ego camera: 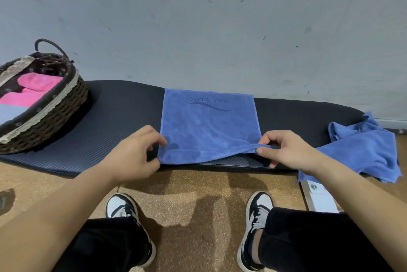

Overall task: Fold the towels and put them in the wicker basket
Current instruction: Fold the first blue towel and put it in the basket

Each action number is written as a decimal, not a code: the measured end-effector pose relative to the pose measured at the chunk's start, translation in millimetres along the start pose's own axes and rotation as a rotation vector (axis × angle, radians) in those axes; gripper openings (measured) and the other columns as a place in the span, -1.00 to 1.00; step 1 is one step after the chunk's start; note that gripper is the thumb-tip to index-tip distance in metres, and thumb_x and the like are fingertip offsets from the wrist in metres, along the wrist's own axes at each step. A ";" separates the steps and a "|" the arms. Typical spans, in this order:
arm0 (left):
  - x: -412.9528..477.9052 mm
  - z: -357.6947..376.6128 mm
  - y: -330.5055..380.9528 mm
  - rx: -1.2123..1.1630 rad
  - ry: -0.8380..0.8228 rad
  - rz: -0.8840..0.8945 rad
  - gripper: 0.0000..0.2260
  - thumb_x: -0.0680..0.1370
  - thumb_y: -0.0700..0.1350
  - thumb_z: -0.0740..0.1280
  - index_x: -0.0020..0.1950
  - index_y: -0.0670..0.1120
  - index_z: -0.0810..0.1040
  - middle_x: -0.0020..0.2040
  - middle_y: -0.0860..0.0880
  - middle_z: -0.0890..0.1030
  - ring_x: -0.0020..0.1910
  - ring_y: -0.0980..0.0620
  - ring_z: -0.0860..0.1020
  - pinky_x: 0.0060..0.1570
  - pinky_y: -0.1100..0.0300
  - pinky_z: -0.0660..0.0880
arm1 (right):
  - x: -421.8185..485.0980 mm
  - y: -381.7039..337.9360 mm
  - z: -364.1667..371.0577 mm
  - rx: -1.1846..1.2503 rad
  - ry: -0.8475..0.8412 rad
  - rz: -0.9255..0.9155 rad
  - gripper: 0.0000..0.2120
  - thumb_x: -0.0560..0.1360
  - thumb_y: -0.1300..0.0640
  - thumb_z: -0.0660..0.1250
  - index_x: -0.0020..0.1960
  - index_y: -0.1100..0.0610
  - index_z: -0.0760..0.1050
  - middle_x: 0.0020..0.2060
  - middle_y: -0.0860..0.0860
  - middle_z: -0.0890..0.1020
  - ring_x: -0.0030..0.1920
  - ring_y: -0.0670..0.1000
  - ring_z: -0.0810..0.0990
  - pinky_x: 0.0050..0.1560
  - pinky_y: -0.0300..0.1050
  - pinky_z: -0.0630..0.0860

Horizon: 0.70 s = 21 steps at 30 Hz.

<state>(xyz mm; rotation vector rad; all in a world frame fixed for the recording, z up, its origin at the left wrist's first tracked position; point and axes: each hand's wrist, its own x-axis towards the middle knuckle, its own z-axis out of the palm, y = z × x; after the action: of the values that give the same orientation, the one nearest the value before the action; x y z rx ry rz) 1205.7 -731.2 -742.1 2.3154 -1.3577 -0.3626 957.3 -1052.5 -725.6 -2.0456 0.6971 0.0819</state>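
Note:
A blue towel (209, 124) with a dark printed logo lies spread flat across the black padded bench (123, 106). My left hand (134, 153) pinches its near left corner at the bench's front edge. My right hand (284, 148) grips the near right corner, where the cloth is bunched and slightly lifted. A second blue towel (363, 148) lies crumpled at the bench's right end. The dark wicker basket (55, 108) stands on the bench's left end, holding folded pink towels (33, 89) and a pale blue one (11, 111).
A grey wall (198, 18) rises right behind the bench. A cork-coloured floor (189, 201) lies below, with my two sneakers (123, 210) and black trouser legs on it. A white metal bracket (319, 197) sticks out under the bench's right end.

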 end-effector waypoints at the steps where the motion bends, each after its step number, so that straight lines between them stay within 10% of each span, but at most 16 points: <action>1: 0.4 4.0 1.9 0.024 -0.035 0.021 -0.67 0.42 -0.13 0.44 0.13 0.17 0.56 0.06 0.26 0.44 -0.06 0.29 0.50 -0.13 0.28 0.47 | 0.7 0.9 1.5 -0.002 -0.001 0.005 -0.88 0.56 0.11 0.49 -0.14 0.10 0.63 -0.20 -0.01 0.69 -0.24 0.26 0.73 -0.04 0.11 0.68; 8: 11.6 8.5 8.9 -0.293 0.055 -0.063 -0.80 0.54 -0.25 0.48 0.01 0.06 0.70 -0.04 0.05 0.66 -0.40 0.04 0.57 -0.32 0.14 0.58 | 8.6 9.5 0.7 0.044 -0.003 0.019 -0.89 0.57 0.10 0.47 -0.15 0.01 0.66 -0.16 -0.01 0.70 -0.14 0.25 0.74 0.01 0.28 0.68; 14: 3.0 -10.7 18.5 -0.764 0.040 -0.329 -0.95 0.59 -0.39 0.38 0.01 -0.31 0.62 -0.10 -0.21 0.74 -0.13 -0.19 0.74 -0.10 0.09 0.70 | 9.4 5.5 -5.6 -0.043 -0.061 0.004 -0.91 0.50 0.11 0.55 -0.19 0.00 0.71 -0.20 0.00 0.74 -0.16 0.04 0.70 0.01 0.02 0.61; 21: -5.4 0.8 2.2 -0.213 -0.061 -0.176 -0.58 0.40 -0.20 0.61 0.18 0.08 0.60 0.00 0.12 0.62 -0.20 0.07 0.61 -0.07 0.17 0.60 | 2.3 -3.1 -1.6 -0.172 -0.071 0.010 -0.91 0.47 0.10 0.57 -0.21 0.02 0.71 -0.24 -0.10 0.73 -0.29 -0.08 0.60 -0.16 -0.15 0.50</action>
<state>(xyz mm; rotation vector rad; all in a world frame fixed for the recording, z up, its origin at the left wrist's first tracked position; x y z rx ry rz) 1201.0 -727.6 -741.7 2.2647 -1.0866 -0.6062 960.4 -1053.6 -723.2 -2.1914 0.6761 0.2259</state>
